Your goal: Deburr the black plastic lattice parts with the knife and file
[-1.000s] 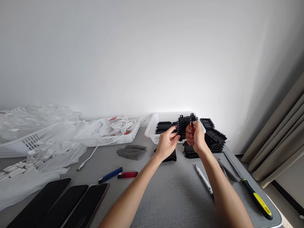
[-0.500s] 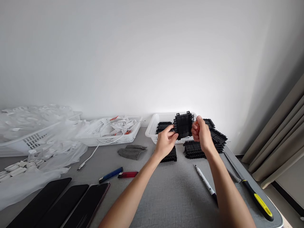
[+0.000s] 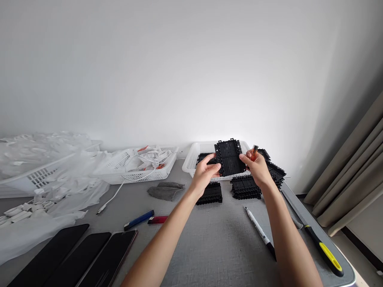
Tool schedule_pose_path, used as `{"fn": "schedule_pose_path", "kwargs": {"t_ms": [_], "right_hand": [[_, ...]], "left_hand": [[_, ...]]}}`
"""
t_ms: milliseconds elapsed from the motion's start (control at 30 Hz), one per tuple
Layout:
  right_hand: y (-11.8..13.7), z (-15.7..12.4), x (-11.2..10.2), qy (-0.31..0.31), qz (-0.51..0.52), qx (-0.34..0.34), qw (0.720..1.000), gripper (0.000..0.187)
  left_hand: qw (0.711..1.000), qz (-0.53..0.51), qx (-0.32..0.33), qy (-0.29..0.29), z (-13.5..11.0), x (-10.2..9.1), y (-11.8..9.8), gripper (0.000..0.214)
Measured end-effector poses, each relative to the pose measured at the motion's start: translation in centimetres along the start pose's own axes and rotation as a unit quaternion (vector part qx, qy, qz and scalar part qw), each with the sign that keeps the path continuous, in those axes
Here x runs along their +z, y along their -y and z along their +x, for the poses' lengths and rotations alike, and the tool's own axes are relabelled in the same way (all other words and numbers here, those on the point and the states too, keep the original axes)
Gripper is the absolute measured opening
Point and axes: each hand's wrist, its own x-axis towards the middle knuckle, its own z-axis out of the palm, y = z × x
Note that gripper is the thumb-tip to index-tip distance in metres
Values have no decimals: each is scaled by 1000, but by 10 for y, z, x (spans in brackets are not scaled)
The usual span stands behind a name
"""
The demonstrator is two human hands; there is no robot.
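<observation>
Both hands hold a square black plastic tray [image 3: 229, 158] up in front of a white basket [image 3: 191, 161]. My left hand [image 3: 204, 175] pinches the tray's left edge between thumb and fingers. My right hand [image 3: 257, 169] grips its right edge and also holds a small orange lighter [image 3: 254, 152] that sticks up above the fingers. The tray is tilted with its flat face toward me. Two low stacks of the same black trays [image 3: 211, 193] [image 3: 244, 187] lie on the grey table just below the hands, and more are piled to the right [image 3: 275, 171].
A white pen [image 3: 256, 225] and a yellow-handled tool [image 3: 324, 252] lie at right. A blue knife [image 3: 139, 219], a red lighter [image 3: 158, 219] and a grey cloth [image 3: 166, 191] lie left of centre. Three dark phones [image 3: 89, 255], a cable basket [image 3: 140, 165] and clear bags [image 3: 44, 175] fill the left.
The black tray has been turned from edge-on to face toward me and lifted slightly. My right hand shifted right to the tray's edge, and the orange lighter now shows above its fingers.
</observation>
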Motion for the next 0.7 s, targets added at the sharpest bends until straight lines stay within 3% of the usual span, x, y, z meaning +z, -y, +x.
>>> {"fn": "schedule_pose_path", "kwargs": {"t_ms": [133, 267, 400, 567, 700], "right_hand": [[-3, 2, -2, 26, 8, -17, 999, 47], [-5, 2, -2, 26, -7, -28, 999, 48], [-8, 3, -3, -14, -48, 30, 998, 46], [-9, 3, -4, 28, 88, 132, 987, 45], [-13, 3, -1, 59, 163, 123, 977, 48]], "left_hand": [[999, 25, 34, -5, 3, -4, 2, 68], [991, 76, 113, 14, 4, -7, 6, 57], [971, 133, 197, 11, 3, -8, 8, 47], [946, 182, 268, -9, 1, -7, 3, 18], [933, 169, 316, 29, -4, -6, 0, 20]]}}
